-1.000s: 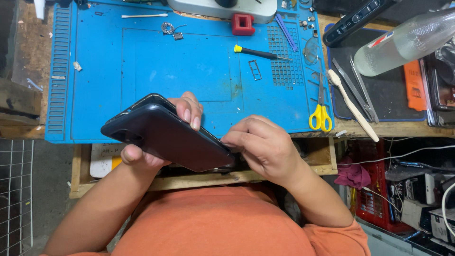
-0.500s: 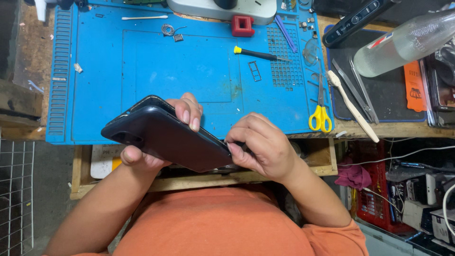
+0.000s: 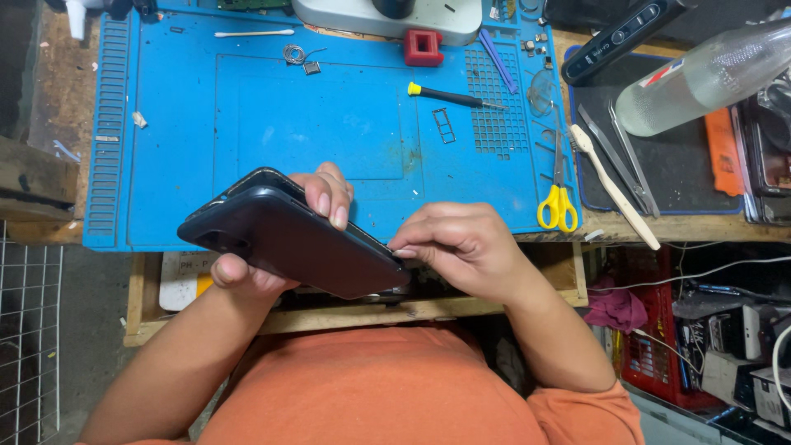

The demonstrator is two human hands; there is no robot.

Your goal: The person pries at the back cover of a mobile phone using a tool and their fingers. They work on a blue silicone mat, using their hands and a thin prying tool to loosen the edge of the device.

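Observation:
A black phone in a dark case (image 3: 288, 239) is held tilted over the near edge of the blue work mat (image 3: 272, 124). My left hand (image 3: 272, 247) grips it from below, fingers curled over its far edge and thumb on the near edge. My right hand (image 3: 461, 247) pinches at the phone's right end with thumb and fingertips pressed against the case edge. What lies between those fingertips is hidden.
On the mat lie a yellow-capped screwdriver (image 3: 453, 97), a red block (image 3: 423, 47), a small card tray (image 3: 444, 125) and yellow-handled scissors (image 3: 558, 198). To the right, a dark mat (image 3: 676, 173) carries tweezers, a white toothbrush (image 3: 614, 185) and a clear bottle (image 3: 700, 78). An open wooden drawer (image 3: 346, 313) sits below.
My right hand's fingers have shifted slightly along the phone's right end. The phone and my left hand have stayed nearly still.

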